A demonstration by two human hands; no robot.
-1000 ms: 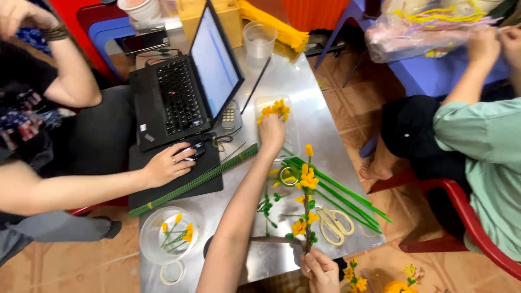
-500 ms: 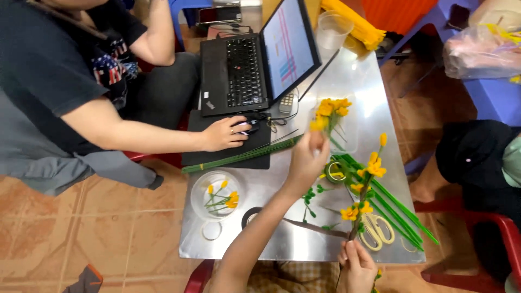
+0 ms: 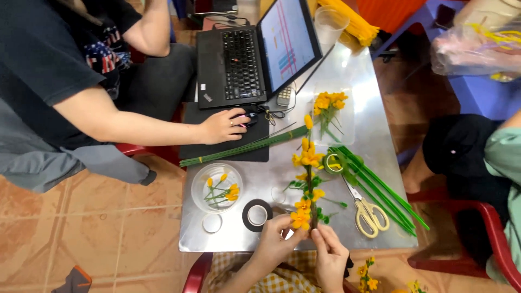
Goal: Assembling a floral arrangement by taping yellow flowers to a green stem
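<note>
A: Both hands sit at 6 o'clock on the metal table (image 3: 374,135). Left hand (image 3: 274,241) is pinched shut, fingertips on the lowest yellow blossom of the flower stem (image 3: 309,179). Right hand (image 3: 328,252) is closed round the stem's base.

B: Stem position?

A: It lies on the table, running from the hands toward 12 o'clock, blossoms spaced along it. Black tape roll (image 3: 256,215) at 9 o'clock of the left hand; yellow-handled scissors (image 3: 369,214) at 3 o'clock; loose green stems (image 3: 380,187) beyond them.

B: Technique note?

A: My judgement: keep the right grip firm so the stem cannot roll, and seat the blossom snug against the stalk with the left fingertips before letting go. A co-worker's hand (image 3: 220,126) rests on a mouse at 11 o'clock, well apart.
</note>
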